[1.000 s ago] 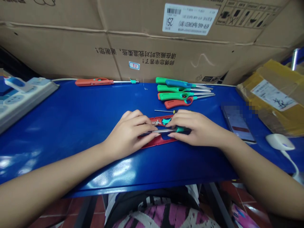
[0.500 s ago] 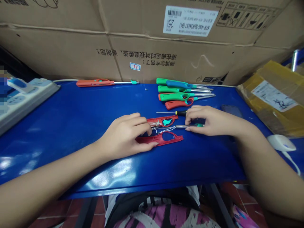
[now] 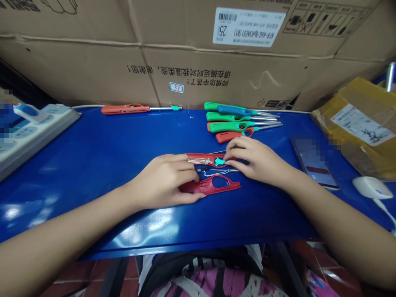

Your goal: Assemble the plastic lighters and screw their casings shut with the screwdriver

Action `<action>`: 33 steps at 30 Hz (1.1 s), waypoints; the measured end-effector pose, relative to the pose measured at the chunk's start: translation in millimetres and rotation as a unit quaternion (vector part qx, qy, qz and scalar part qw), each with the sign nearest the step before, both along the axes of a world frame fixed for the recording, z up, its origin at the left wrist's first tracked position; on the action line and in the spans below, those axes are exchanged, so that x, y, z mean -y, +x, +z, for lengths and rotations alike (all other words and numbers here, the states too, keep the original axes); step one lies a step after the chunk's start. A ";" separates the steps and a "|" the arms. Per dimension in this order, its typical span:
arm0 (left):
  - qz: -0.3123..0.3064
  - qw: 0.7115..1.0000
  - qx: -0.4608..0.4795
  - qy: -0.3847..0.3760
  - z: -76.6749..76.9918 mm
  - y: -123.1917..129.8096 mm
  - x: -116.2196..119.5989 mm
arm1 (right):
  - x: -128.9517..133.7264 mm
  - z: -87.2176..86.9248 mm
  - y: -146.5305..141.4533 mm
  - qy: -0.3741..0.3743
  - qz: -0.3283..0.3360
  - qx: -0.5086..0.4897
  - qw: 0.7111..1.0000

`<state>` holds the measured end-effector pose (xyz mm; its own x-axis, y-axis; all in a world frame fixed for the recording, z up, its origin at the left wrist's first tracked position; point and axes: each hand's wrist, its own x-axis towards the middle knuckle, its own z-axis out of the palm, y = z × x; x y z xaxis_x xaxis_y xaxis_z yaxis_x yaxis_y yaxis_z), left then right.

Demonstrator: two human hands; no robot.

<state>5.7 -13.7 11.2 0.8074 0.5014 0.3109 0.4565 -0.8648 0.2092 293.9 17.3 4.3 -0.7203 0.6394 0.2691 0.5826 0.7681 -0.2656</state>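
My left hand lies over the left ends of two red lighter casing halves. Its thumb rests along the near casing half, and its curled fingers close over that half's handle. Just beyond it, the far casing half holds metal inner parts and a teal trigger. My right hand has its fingertips pinched together at the trigger's right edge. Between the halves lie thin white wires and a metal tube, partly under my right hand. A thin screwdriver shaft shows behind the far half.
Several green, blue and red lighters lie at the back; another red lighter is further left. A power strip stands left. On the right are a phone, a white charger-like block and a taped package.
My right hand has moved left, from the metal tube to the teal trigger, and the phone behind it shows more fully. My left hand stays nearly in place.
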 end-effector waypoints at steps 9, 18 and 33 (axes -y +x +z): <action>0.002 0.999 0.026 0.018 0.5 -1.2 -3.9 | 10.1 18.5 -1.1 -0.044 0.016 -0.135 0.990; 0.031 0.975 0.214 -0.059 -0.8 9.8 6.4 | 27.8 5.7 -23.5 0.018 0.091 -0.193 0.977; -0.006 0.974 0.207 -0.088 -9.2 11.7 3.9 | 31.6 12.9 -20.6 0.050 0.101 -0.055 0.992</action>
